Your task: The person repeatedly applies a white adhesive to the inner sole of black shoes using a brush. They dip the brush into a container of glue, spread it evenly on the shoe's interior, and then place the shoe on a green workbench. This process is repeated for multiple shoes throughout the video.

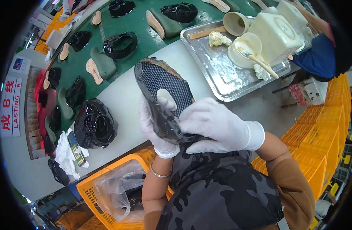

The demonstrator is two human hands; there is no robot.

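A glossy black shoe upper (pixel 164 78) with a dark woven lining is held up in front of my body. My left hand (pixel 148 124), in a white glove, is wrapped around its left side, with white-gloved fingertips showing against the lining. My right hand (pixel 218 124), also gloved, presses curled fingers on the upper's lower right edge. Those fingertips are partly hidden, and whether they pinch anything small cannot be made out. Just left of my hands, a bundle of shiny black uppers (pixel 94 124) lies on the pale table edge (pixel 124 99).
A metal tray (pixel 225 90) carries a glue cup (pixel 237 50) with a brush (pixel 262 65), and a large white container (pixel 275 36). Green conveyor (pixel 139 50) holds uppers, lasts and insoles. Orange crates (pixel 310 138) stand right; an orange basket (pixel 87 188) sits below. Another person's arm (pixel 318 21) reaches in.
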